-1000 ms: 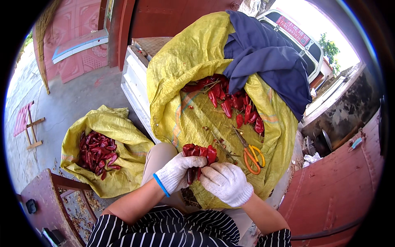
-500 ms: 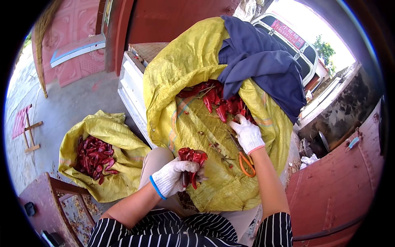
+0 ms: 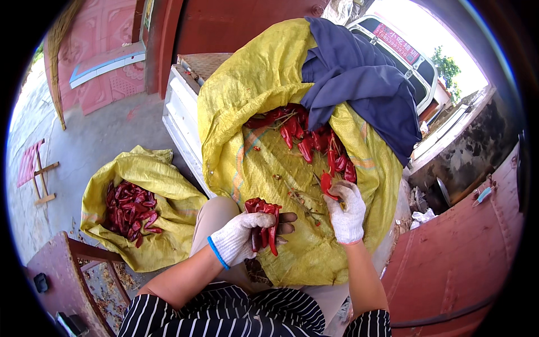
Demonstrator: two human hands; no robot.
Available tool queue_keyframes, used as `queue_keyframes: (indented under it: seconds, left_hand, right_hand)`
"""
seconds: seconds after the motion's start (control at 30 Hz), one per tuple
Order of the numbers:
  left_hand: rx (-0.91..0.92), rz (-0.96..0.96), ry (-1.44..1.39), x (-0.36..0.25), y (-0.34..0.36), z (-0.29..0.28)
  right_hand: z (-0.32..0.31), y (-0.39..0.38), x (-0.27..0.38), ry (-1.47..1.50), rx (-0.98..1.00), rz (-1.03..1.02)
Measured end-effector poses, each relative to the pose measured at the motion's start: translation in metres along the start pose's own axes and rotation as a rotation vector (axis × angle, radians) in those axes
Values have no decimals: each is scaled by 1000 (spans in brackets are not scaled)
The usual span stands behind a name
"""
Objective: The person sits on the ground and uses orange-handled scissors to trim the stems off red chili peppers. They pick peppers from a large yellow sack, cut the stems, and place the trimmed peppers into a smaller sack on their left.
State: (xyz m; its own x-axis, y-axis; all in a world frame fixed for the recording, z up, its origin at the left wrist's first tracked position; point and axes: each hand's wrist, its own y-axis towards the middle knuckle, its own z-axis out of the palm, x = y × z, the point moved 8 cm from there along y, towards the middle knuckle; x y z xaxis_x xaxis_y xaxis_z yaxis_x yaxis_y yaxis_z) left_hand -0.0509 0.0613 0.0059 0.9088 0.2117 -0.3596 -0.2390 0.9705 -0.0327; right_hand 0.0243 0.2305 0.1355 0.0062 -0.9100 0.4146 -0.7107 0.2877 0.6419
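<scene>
Head-camera view, looking down over a striped shirt (image 3: 236, 317) at the bottom edge: a person in white knit gloves sorts dried red chillies on a yellow woven sack (image 3: 264, 101) that fills the centre of the frame. The left hand (image 3: 244, 238), at lower centre, is clenched around a bunch of chillies (image 3: 265, 222), their tips hanging down past bare fingertips that poke from the glove. The right hand (image 3: 347, 210), just right of centre, pinches a single red chilli (image 3: 327, 184) between thumb and fingers, at the lower edge of a loose heap of chillies (image 3: 306, 137) lying in the sack's upper middle. A dark blue cloth (image 3: 359, 78) is draped over the sack's upper right side, partly covering the heap. Stems and scraps dot the yellow weave between the two hands.

At centre left, on the concrete ground, a second yellow sack (image 3: 168, 196) sits open with more red chillies (image 3: 130, 210) inside. A white crate (image 3: 179, 118) shows behind the main sack, and a small red wooden stool (image 3: 35, 171) lies at the far left. A dark red chair (image 3: 62, 281) fills the lower left corner; a white vehicle (image 3: 412, 62) stands at upper right.
</scene>
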Motion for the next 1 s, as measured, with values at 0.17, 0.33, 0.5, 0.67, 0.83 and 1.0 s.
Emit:
queue_keyframes:
  seconds: [0.17,0.33,0.5,0.67,0.83,1.0]
  left_hand:
    - [-56,40,-11,-2,-1,4]
    - [-204,91,262,-8,-1,-14]
    - [-213,-15,398,-6,-1,-18]
    - [-246,14,338,0,3,-19]
    - [-228,132,423,-3,0,-5]
    - [-230,156,590,-7,0,-4]
  right_hand:
    - [12,-35,81,-209,115,-450]
    - [23,-58,102,-296,201,-586]
    - [28,-67,103,-306,230,-586]
    - [31,-63,113,-185,320,-543]
    - [29,-50,91,93,378,-181]
    - [32,-46,70,193,330,236]
